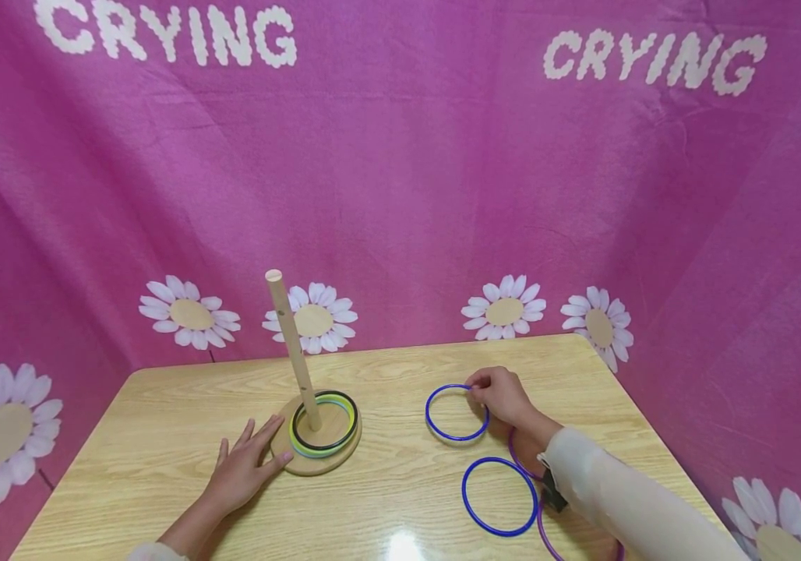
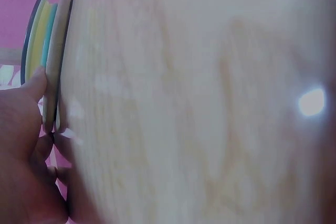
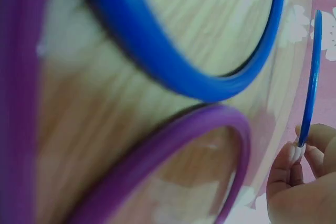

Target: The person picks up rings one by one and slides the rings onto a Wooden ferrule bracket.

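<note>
A bare lane of wood-grain tabletop (image 1: 386, 475) runs front to back between the round wooden base (image 1: 311, 470) and the thin blue ring (image 1: 456, 439) pinched by the right hand (image 1: 506, 396); a hand can pass there. The upright cylindrical wooden post (image 1: 291, 347) is the tallest obstacle; access to its top end is unobstructed from above. Stacked black, yellow and light-blue rings (image 1: 356, 422) encircle its foot. The left hand (image 1: 242, 469) blocks the base's left side. At near right, a second blue ring (image 3: 223, 88), glossy purple rings (image 3: 18, 103) and the cream-sleeved right forearm (image 1: 639, 499) obstruct passage. The pink daisy-print curtain (image 1: 400, 195) limits rearward reach.
</note>
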{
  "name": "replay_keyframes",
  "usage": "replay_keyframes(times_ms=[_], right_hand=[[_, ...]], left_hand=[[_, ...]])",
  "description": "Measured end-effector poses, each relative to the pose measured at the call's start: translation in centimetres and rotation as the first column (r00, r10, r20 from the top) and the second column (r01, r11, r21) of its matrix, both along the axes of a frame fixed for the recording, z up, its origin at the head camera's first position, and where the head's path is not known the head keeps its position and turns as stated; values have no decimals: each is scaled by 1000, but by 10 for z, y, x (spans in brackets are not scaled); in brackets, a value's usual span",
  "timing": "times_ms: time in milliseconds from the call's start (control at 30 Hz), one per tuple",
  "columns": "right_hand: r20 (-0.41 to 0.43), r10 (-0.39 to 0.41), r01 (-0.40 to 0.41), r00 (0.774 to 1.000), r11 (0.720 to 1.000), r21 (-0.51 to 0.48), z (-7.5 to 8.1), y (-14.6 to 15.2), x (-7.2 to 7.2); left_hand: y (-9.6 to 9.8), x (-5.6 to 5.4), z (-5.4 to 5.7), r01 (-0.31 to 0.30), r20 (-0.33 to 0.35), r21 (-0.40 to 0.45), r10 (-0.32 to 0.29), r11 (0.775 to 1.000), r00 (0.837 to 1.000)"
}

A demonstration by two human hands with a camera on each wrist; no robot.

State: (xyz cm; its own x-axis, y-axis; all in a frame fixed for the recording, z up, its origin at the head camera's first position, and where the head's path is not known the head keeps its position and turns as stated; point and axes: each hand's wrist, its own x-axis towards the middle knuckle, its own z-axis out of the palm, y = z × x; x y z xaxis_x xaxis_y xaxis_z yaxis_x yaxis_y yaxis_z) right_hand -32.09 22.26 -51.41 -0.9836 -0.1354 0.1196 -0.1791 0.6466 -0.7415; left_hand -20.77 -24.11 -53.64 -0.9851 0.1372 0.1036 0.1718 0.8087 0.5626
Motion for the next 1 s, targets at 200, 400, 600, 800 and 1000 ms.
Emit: replay_keyframes(times_ms=[200, 400, 600, 800, 1000], right_hand=[[-39, -10, 8, 999, 999, -38, 9, -11, -2], [-39, -27, 24, 999, 997, -75, 23, -28, -3], [-79, -38, 32, 996, 996, -82, 39, -47, -9], [-140, -37, 24, 989, 995, -97, 59, -67, -13], [-150, -23, 6, 988, 993, -116, 85, -85, -15]], left_hand=[[0, -1, 0, 0, 3, 2, 0, 1000, 1000], [0, 0, 1, 1, 14, 4, -1, 1000, 1000], [0, 0, 1, -3, 15, 2, 3, 1000, 1000], [0, 1, 1, -3, 15, 4, 3, 1000, 1000], [0, 1, 2, -3, 15, 5, 3, 1000, 1000]])
